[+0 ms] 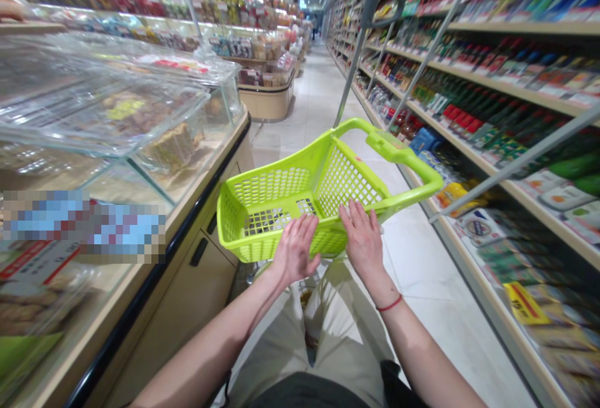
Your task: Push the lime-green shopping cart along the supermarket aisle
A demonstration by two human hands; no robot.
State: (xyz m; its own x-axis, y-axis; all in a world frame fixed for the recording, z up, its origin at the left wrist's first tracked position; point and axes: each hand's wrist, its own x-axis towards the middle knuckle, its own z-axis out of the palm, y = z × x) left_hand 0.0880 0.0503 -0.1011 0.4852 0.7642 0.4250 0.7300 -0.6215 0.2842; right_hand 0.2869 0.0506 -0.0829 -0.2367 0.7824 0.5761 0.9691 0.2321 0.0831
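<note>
A bright green shopping basket with perforated walls and a looped handle sits across the front of my body, its slotted floor visible. On its near rim lies my left hand, fingers stretched over the edge and thumb apart. Farther along the same side, close to where the handle joins, my right hand rests with its fingers extended against the rim. A red string bracelet circles the right wrist. Neither hand is wrapped around the handle.
To the left stands a display counter with clear lidded bins of packaged food and a black edge rail. Shelves of bottles and packets line the right, crossed by slanted grey bars. A tiled aisle runs ahead between them.
</note>
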